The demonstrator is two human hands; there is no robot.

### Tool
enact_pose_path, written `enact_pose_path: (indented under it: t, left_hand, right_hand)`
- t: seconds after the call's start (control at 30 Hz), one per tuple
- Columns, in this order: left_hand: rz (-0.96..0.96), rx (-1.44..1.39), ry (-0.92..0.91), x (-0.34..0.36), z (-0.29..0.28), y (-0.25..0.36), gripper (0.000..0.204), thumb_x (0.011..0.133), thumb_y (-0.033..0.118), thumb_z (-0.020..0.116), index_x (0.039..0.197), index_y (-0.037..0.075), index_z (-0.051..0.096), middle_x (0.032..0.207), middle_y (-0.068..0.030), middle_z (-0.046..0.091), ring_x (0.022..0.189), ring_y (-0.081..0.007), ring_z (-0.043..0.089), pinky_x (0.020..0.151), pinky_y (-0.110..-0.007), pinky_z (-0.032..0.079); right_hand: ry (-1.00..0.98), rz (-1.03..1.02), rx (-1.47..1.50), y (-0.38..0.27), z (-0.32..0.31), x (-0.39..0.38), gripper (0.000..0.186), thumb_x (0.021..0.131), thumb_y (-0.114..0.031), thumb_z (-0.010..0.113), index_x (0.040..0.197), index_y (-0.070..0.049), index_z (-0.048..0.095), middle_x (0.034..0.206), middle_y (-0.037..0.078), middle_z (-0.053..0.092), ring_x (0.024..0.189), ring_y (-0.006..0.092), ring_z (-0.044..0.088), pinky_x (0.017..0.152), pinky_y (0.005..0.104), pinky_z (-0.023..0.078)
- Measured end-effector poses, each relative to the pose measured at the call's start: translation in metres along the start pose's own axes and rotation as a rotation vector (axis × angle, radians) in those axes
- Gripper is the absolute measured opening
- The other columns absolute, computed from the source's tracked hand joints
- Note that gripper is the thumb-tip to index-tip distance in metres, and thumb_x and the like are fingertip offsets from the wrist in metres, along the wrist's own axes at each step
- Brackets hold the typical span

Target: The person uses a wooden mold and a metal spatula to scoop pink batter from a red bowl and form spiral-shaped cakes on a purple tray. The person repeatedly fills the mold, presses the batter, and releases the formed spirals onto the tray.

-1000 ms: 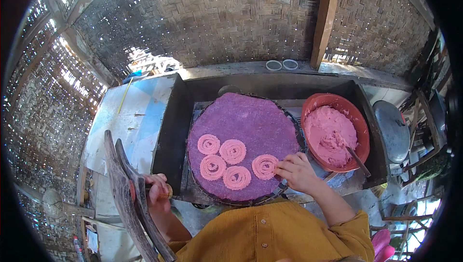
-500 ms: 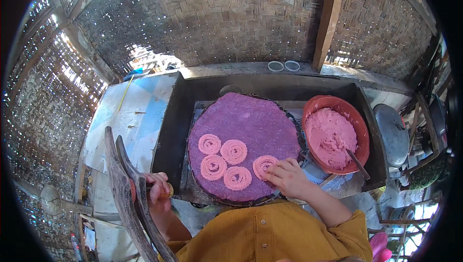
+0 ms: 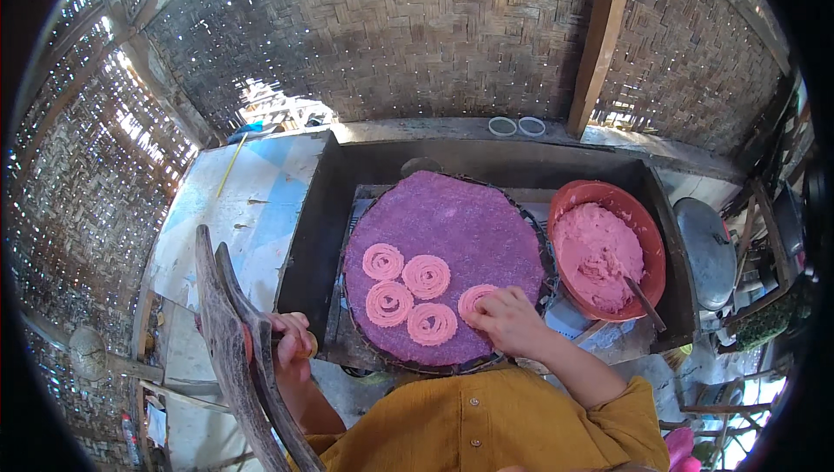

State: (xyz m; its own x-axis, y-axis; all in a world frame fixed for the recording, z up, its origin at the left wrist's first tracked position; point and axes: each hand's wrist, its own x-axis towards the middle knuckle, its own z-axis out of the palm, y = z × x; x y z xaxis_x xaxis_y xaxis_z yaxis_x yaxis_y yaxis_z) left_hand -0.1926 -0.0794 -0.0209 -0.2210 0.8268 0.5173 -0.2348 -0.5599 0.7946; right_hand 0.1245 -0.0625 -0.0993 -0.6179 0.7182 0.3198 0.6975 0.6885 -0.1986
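A round mat (image 3: 447, 229) with purple cloth bears several pink piped spirals (image 3: 426, 275). My right hand (image 3: 506, 322) bends over the rightmost spiral (image 3: 475, 296), fingers together on it and covering part of it. My left hand (image 3: 294, 343), beside a weathered forked wooden lever (image 3: 228, 333), grips a small brass-coloured round piece (image 3: 310, 343), partly hidden by the fingers and wood. Right of the mat, a red bowl (image 3: 573, 194) holds thick pink paste (image 3: 595, 246) with a spoon (image 3: 647, 307) in it.
The mat lies in a dark trough (image 3: 304, 229). A pale patterned board (image 3: 234, 211) is at left, a grey lidded pot (image 3: 705, 250) at right. Two small rings (image 3: 517, 127) sit on the back ledge below woven walls (image 3: 417, 37), beside a wooden post (image 3: 598, 46).
My right hand has moved slightly left and further over the rightmost spiral, covering more of it. My left hand remains beside the wooden lever. The whole view has shifted slightly.
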Motion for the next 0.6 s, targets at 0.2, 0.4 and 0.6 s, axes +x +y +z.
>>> enact_pose_path:
  t: [0.2,0.4,0.6]
  left_hand:
    - [0.026,0.006,0.000,-0.002,-0.002,-0.001,0.024,0.070,0.011,0.062,0.087,0.006,0.046,0.058,-0.0022,0.044,0.048,-0.0145,0.043,0.068,-0.033,0.036]
    - [-0.019,-0.022,-0.011,0.002,0.013,0.002,0.018,0.077,0.019,0.056,0.085,0.003,0.049,0.055,-0.0035,0.045,0.048,-0.0151,0.044,0.055,-0.032,0.038]
    - [-0.226,0.267,-0.304,0.006,0.008,-0.013,0.029,0.076,0.030,0.060,0.077,0.001,0.057,0.062,-0.0054,0.055,0.058,-0.0154,0.054,0.052,-0.028,0.043]
  right_hand:
    - [0.099,0.188,-0.094,0.015,-0.016,0.003,0.035,0.074,-0.025,0.056,0.107,-0.014,0.058,0.104,0.007,0.051,0.100,0.0270,0.045,0.085,0.0436,0.033]
    - [-0.002,0.173,-0.106,0.012,-0.010,0.004,0.041,0.076,-0.039,0.057,0.109,-0.015,0.058,0.117,0.010,0.046,0.110,0.0312,0.039,0.090,0.0468,0.030]
    - [0.124,0.153,0.111,0.011,-0.035,0.020,0.051,0.075,-0.038,0.059,0.118,-0.011,0.051,0.118,0.011,0.045,0.111,0.0304,0.039,0.093,0.0439,0.029]
